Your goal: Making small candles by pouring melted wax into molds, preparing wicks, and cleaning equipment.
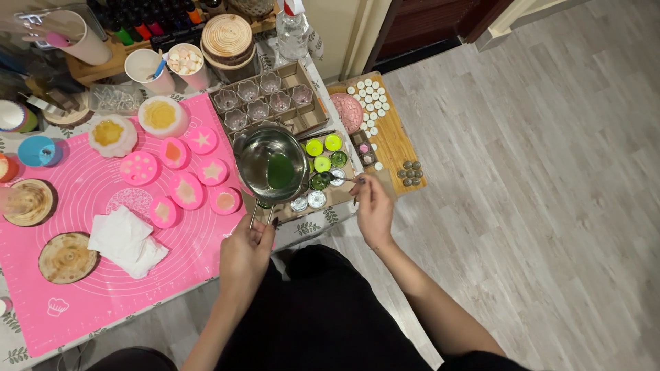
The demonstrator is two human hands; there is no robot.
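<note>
1. Your left hand (245, 255) is closed on the thin handle of the small metal pot (271, 163), which hangs tilted over the tray of small cups (323, 172).
2. Your right hand (373, 206) pinches a thin metal tool (342, 178) that reaches to the cups.
3. The pot holds green liquid (280, 170); it probably feels front-heavy and spills easily, so grip the handle firmly, near its end.
4. The empty glass cups (258, 99) behind look fragile; pink moulds (185, 172) on the pink mat (82, 288) crowd the worktop on the left.
</note>
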